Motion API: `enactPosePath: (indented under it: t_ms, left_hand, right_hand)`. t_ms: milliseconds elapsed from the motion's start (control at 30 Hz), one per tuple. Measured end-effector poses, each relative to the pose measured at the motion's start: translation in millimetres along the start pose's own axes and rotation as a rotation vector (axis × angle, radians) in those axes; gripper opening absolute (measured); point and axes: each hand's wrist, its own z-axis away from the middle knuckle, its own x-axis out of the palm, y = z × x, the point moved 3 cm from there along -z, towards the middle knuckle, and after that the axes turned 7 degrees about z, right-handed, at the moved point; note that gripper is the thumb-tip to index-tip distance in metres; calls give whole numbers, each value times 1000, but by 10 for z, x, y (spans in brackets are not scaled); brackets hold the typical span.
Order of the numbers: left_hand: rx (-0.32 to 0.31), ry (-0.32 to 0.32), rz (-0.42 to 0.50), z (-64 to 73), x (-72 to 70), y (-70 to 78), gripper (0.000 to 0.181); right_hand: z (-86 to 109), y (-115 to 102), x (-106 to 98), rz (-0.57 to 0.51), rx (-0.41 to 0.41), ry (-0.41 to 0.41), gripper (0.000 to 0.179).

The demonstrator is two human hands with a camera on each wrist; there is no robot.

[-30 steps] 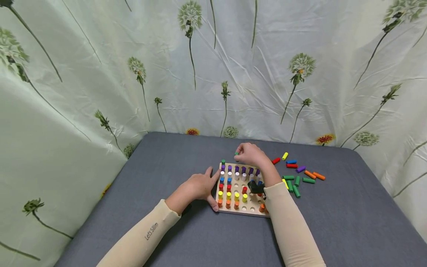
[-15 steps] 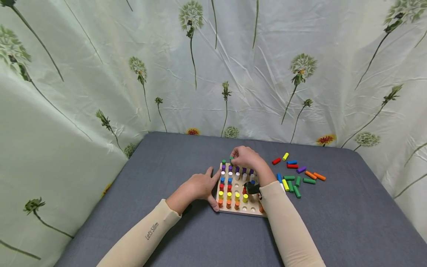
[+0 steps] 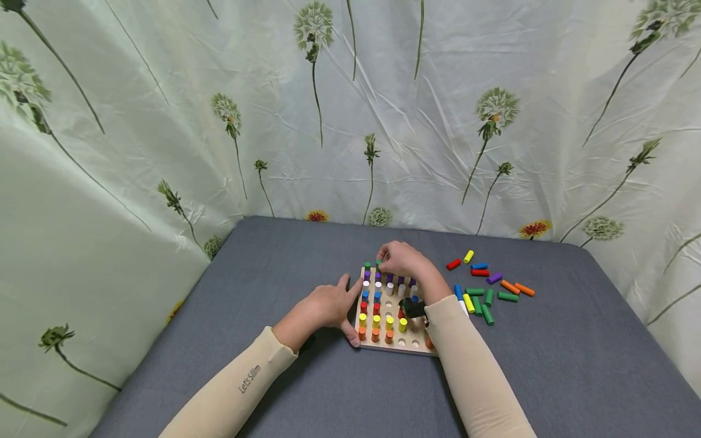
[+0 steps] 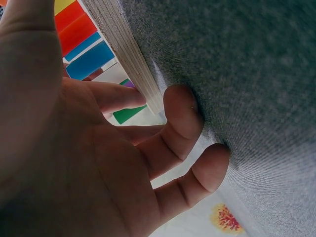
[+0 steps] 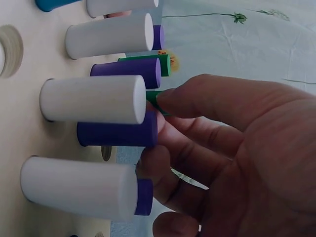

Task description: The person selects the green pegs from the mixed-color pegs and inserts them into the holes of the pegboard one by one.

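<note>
A wooden pegboard (image 3: pixel 394 349) holds upright pegs in coloured rows: orange, yellow, red, blue, white and purple, with green at the back. At its back edge my right hand (image 3: pixel 402 258) pinches a green peg (image 3: pixel 379 265) between thumb and fingers, just right of the green corner peg (image 3: pixel 367 266). In the right wrist view, white and purple pegs partly cover the pinched green peg (image 5: pixel 154 97). My left hand (image 3: pixel 325 307) rests against the board's left side, thumb near the front corner and fingers spread; the left wrist view shows the board's edge (image 4: pixel 126 49) beside the fingers.
Right of the board lie loose pegs: several green (image 3: pixel 487 314), two orange (image 3: pixel 524 289), a purple (image 3: pixel 495 278), blue (image 3: pixel 479 266), red (image 3: pixel 453 264) and yellow (image 3: pixel 468 257). The right forearm (image 3: pixel 476 371) covers the board's right part. A flowered curtain (image 3: pixel 339 109) hangs behind the grey table (image 3: pixel 306 243).
My right hand has moved left with the green peg and lowered it to the back row beside the corner peg. My left hand has stayed at the board's left side.
</note>
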Motion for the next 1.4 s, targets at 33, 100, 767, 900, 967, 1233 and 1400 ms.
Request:
enactPosePath:
  t_ms: [33,100,767,900,967,1233,1400]
  left_hand:
    - [1,0,-1,-1,1,0,141]
    - [0,-3,-2,-2,-2,0,141]
    - [-12,-20,7,-28,15,-11,142]
    - [-21,-29,15,-29,19,-13,143]
    - [-24,-29,16,-30,22,-7,143]
    - [-3,-8,5,-19,21,4,143]
    - [1,-7,11,-4,11,2,144]
  right_hand:
    - [-1,-1,3,0,-1,-2,19]
    - [-3,-1,9,-1,1,-6,18]
    - [4,1,33,0,18,-42,17]
    - [18,-14,11,0,12,-36,18]
    - [29,-13,0,-5,6,-29,20]
    - [146,-12,-118,-59,-21,3,25]
    - [271,-1,-255,-62,-22,54,28]
